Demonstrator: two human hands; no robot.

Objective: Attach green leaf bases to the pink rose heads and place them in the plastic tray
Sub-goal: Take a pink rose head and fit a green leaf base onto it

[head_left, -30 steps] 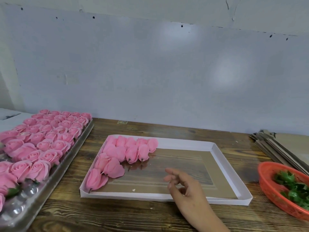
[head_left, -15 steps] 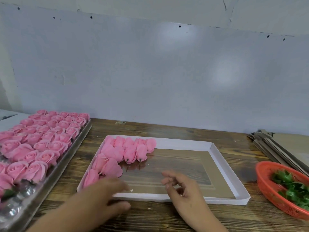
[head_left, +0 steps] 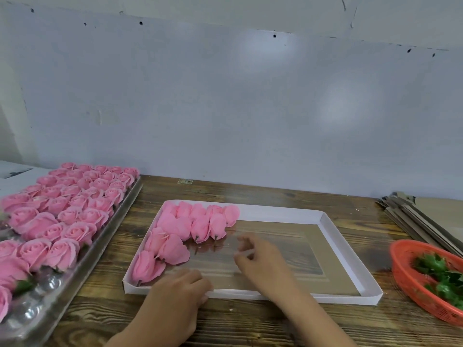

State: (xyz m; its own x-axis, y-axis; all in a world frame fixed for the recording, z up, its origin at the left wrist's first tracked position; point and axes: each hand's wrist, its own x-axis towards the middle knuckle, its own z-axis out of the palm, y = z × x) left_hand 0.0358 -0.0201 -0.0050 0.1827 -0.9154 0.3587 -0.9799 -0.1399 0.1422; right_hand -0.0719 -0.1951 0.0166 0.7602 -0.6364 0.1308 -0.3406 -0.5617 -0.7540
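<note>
On the wooden worktop (head_left: 250,319) a white cardboard box (head_left: 350,256) sits at the centre; pink rose heads (head_left: 185,231) lie on their sides in its far-left corner and down its left edge; the left hand (head_left: 175,301) rests on the box's near rim, its grip loose with fingers slightly bent, holding nothing; the right hand (head_left: 263,261) hangs over the box floor, fingers blurred, so its grip I cannot tell; the plastic tray (head_left: 82,266) of upright roses (head_left: 75,204) lies along the left edge; an orange basket (head_left: 400,274) of green leaf bases (head_left: 443,274) sits at the right edge.
</note>
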